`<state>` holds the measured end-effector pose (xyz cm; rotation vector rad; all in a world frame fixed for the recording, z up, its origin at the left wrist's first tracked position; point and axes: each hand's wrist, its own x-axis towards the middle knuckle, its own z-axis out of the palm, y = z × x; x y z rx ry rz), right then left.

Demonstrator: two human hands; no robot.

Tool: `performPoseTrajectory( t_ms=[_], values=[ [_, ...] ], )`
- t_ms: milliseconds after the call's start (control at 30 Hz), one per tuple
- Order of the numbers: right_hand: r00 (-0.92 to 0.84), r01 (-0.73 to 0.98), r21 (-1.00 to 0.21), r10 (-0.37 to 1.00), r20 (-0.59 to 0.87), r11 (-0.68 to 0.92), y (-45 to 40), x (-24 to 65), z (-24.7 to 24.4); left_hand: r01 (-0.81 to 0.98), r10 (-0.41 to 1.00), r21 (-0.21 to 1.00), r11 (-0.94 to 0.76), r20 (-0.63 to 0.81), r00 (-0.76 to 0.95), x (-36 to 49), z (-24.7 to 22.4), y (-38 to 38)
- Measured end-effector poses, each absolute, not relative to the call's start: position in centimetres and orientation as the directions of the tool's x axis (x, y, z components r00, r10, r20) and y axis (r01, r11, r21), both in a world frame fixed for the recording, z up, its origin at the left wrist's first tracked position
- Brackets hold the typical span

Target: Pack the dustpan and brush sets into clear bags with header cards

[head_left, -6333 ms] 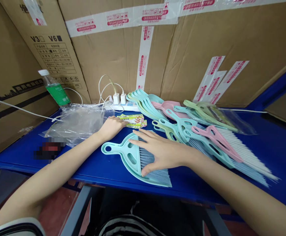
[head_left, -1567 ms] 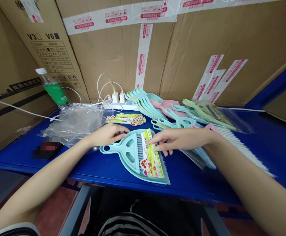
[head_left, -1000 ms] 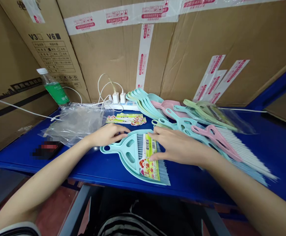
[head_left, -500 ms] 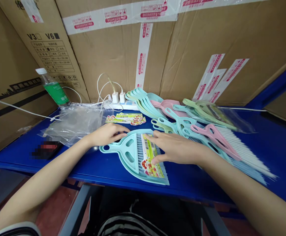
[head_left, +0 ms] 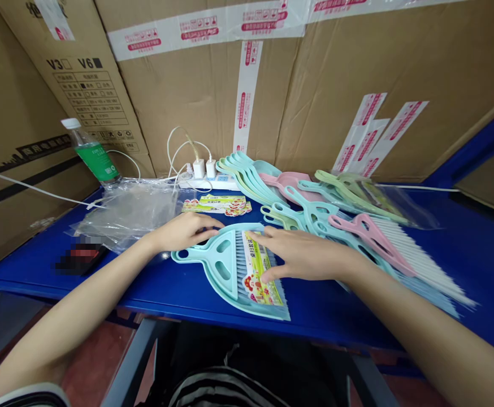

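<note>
The card (head_left: 264, 282) lies on the brush (head_left: 222, 260) in the dustpan (head_left: 264, 311), long axis near-to-far, left of the nearer right hand (head_left: 302, 251), whose spread fingers overlap it; the left hand (head_left: 181, 230) flanks the rim, grip unclear.

Label card (head_left: 255, 263): partly covered by right hand (head_left: 300, 252) | dark object (head_left: 81, 258): pixelated, seemingly flat | carton (head_left: 75, 48): top cut off, small print unreadable

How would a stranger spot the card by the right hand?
On the blue table, find the turquoise dustpan near the front edge. A brush lies in it. The card lies alone across its bristles, while the other cards overlap farther back.
</note>
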<state>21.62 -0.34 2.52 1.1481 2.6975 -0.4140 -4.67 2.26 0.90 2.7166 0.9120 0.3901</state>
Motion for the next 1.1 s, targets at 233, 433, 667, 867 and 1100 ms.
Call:
performPoseTrajectory(
  t_ms=[233,433,667,867,1100],
  values=[
    [-0.635,0.765,-0.132,0.703,-0.320,0.631,-0.8,21.1,3.0,0.545,0.612,0.311,-0.779,0.185,0.769,-4.7,0.9,2.4],
    [-0.630,0.764,-0.095,0.705,-0.327,0.639,-1.1,21.0,3.2,0.550,0.614,0.304,-0.778,0.180,0.769,-4.7,0.9,2.3],
    [-0.659,0.745,-0.117,0.697,-0.282,0.657,-0.8,21.2,2.8,0.558,0.619,0.298,-0.775,0.173,0.766,-4.6,0.9,2.3],
    [-0.624,0.775,-0.117,0.725,-0.291,0.621,-1.0,21.3,3.4,0.560,0.617,0.291,-0.776,0.168,0.769,-4.6,0.9,2.3],
    [-0.605,0.795,0.011,0.795,-0.051,0.606,-0.5,21.2,3.3,0.579,0.628,0.269,-0.770,0.152,0.763,-4.7,0.9,2.3]
  ],
)
